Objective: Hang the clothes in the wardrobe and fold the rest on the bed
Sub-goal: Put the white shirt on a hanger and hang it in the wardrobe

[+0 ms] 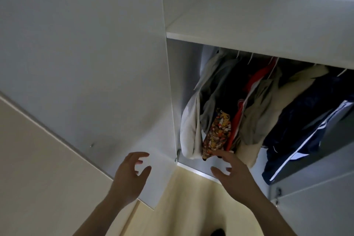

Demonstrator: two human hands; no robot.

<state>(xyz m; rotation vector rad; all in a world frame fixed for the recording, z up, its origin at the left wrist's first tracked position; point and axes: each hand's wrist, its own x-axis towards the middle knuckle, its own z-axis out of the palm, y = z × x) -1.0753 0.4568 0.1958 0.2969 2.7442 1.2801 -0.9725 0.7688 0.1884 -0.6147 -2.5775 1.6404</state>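
Clothes (254,105) hang crowded on hangers under the wardrobe shelf (249,30), a patterned garment (217,133) among them. Right hand (232,172), fingers spread and empty, reaches just below that garment. Left hand (130,174) hovers released before the open door (86,63).

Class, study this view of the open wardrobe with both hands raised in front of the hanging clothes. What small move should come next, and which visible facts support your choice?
Probably the right hand should close its fingers on the hem of the patterned garment. Both hands are open and hold nothing. The right fingertips are already at that garment's lower edge, while the left hand hovers in front of the open wardrobe door, away from the clothes. A grip there would let the garment be straightened or drawn out.
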